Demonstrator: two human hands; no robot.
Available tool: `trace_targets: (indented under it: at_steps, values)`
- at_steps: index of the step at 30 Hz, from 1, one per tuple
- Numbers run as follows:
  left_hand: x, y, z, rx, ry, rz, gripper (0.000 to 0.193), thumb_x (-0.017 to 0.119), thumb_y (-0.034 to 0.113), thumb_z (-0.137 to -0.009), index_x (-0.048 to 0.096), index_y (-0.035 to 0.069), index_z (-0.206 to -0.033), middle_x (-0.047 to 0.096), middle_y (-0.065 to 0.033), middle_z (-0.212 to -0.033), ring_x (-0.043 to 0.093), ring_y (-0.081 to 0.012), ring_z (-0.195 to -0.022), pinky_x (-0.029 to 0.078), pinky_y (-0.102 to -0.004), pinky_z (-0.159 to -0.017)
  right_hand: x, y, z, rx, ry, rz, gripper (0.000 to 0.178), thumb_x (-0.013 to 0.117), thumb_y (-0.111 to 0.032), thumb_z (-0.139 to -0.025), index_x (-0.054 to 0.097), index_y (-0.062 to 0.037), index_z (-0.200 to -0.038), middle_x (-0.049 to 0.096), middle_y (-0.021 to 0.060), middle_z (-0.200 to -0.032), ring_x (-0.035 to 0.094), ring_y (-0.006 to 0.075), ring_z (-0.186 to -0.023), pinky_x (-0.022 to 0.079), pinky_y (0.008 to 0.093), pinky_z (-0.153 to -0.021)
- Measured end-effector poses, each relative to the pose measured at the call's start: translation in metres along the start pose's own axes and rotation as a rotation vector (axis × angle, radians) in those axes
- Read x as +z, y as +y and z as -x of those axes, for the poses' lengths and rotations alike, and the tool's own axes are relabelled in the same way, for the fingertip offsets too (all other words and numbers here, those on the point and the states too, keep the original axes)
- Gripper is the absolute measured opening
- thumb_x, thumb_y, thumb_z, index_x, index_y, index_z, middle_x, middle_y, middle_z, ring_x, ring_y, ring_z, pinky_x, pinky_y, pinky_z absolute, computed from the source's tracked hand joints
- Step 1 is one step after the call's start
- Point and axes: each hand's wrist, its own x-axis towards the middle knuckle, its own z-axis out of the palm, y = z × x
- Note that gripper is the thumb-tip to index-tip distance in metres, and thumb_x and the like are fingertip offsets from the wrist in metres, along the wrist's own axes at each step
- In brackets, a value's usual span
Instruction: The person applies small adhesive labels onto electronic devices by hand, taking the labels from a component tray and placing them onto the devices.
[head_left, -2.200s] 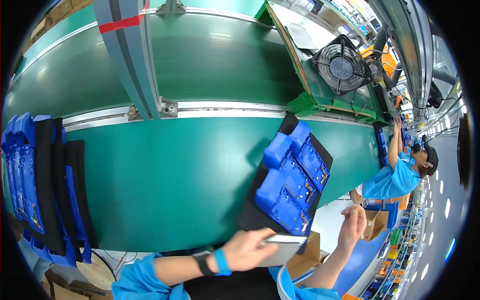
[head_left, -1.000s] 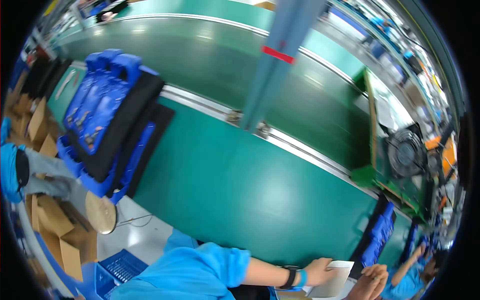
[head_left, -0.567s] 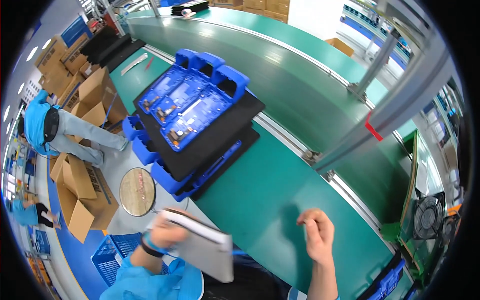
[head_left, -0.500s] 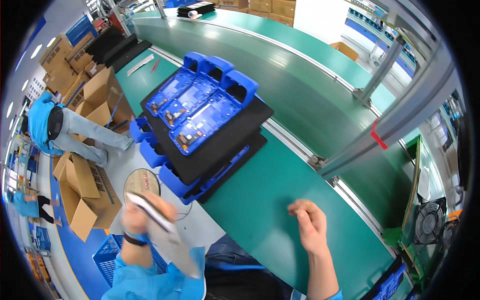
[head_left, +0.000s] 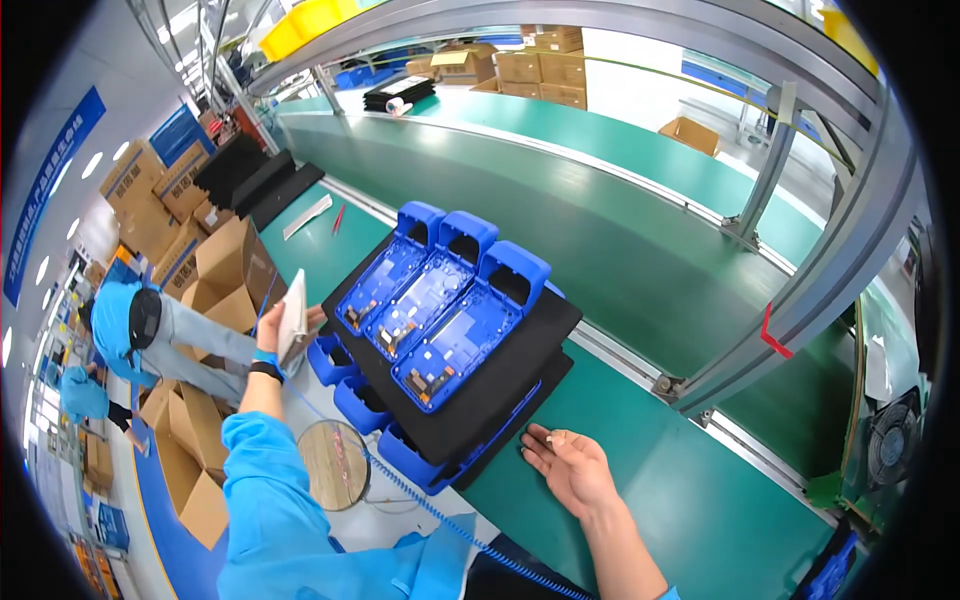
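My left hand (head_left: pixel 272 332) is closed around a thin, flat white panel (head_left: pixel 293 308), held upright beyond the left side of a stack. Three blue plastic housings (head_left: pixel 440 325) with loop handles lie in a row on a black foam sheet (head_left: pixel 545 330). Small boards and connectors sit inside them. More blue housings (head_left: pixel 408 460) stick out from the layer below. By the stack's near right side, my right hand (head_left: pixel 572 468) hovers palm up over the green worktop (head_left: pixel 660 480). Its fingers are loosely bent and apart, with nothing clearly visible in them.
A blue coiled cord (head_left: pixel 430 510) runs from my left wrist across my lap. A round stool (head_left: pixel 334 465) stands below the stack. Opened cartons (head_left: pixel 195 455) and a person in blue (head_left: pixel 125 330) are at left. A metal post (head_left: pixel 790 330) rises beside the green conveyor (head_left: pixel 600 220).
My left hand has carried the white panel forward, up beside the stack. My right hand has moved left toward the stack and its fingers have loosened. The whole view has shifted.
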Motion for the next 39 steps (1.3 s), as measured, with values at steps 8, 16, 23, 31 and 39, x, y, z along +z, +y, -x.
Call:
trace_targets:
  at_steps: [8, 16, 23, 31, 39]
  values:
    - [0.023, -0.017, -0.068, 0.097, 0.105, -0.271, 0.033, 0.051, 0.015, -0.096, 0.057, -0.005, -0.122, 0.067, -0.0087, -0.108, 0.066, -0.0146, -0.092, 0.052, -0.0256, -0.083, 0.011, 0.012, 0.0, -0.031, -0.02, -0.063, 0.016, 0.064, -0.022, -0.091, 0.061, -0.0062, -0.089, 0.046, 0.0106, -0.131, 0.046, 0.0245, -0.121, 0.037, 0.0432, -0.105]
    - [0.058, 0.001, -0.046, -0.147, -0.088, -0.105, 0.043, 0.05, 0.021, -0.094, 0.052, -0.007, -0.127, 0.066, -0.0171, -0.112, 0.068, -0.0251, -0.094, 0.055, -0.0333, -0.085, 0.038, 0.009, 0.004, -0.044, -0.039, 0.035, 0.015, 0.066, -0.022, -0.089, 0.06, -0.0086, -0.087, 0.047, 0.0087, -0.133, 0.044, 0.023, -0.126, 0.038, 0.0464, -0.103]
    - [0.051, 0.006, -0.002, -0.145, 0.047, -0.168, 0.045, 0.049, 0.024, -0.095, 0.051, -0.004, -0.13, 0.065, -0.0139, -0.114, 0.067, -0.0224, -0.094, 0.054, -0.0308, -0.083, 0.046, -0.006, 0.019, -0.011, -0.098, 0.086, 0.02, 0.065, -0.026, -0.091, 0.057, -0.0111, -0.081, 0.04, 0.0064, -0.141, 0.038, 0.019, -0.13, 0.039, 0.0441, -0.102]
    - [0.035, 0.013, -0.008, -0.24, -0.068, -0.111, 0.046, 0.044, 0.023, -0.096, 0.049, -0.005, -0.131, 0.064, -0.0147, -0.118, 0.066, -0.0227, -0.1, 0.051, -0.0314, -0.091, 0.048, -0.007, 0.018, 0.019, -0.064, 0.163, 0.018, 0.062, -0.023, -0.093, 0.057, -0.0083, -0.085, 0.039, 0.0069, -0.141, 0.038, 0.0189, -0.13, 0.041, 0.0404, -0.102]
    - [0.041, 0.0, -0.003, -0.364, -0.145, -0.067, 0.054, 0.053, 0.027, -0.086, 0.05, -0.005, -0.129, 0.062, -0.019, -0.121, 0.063, -0.0284, -0.107, 0.048, -0.0381, -0.096, 0.052, 0.014, 0.035, -0.119, 0.227, 0.213, 0.019, 0.066, -0.019, -0.089, 0.057, -0.0025, -0.086, 0.059, 0.007, -0.102, 0.054, 0.0183, -0.106, 0.044, 0.0354, -0.095]
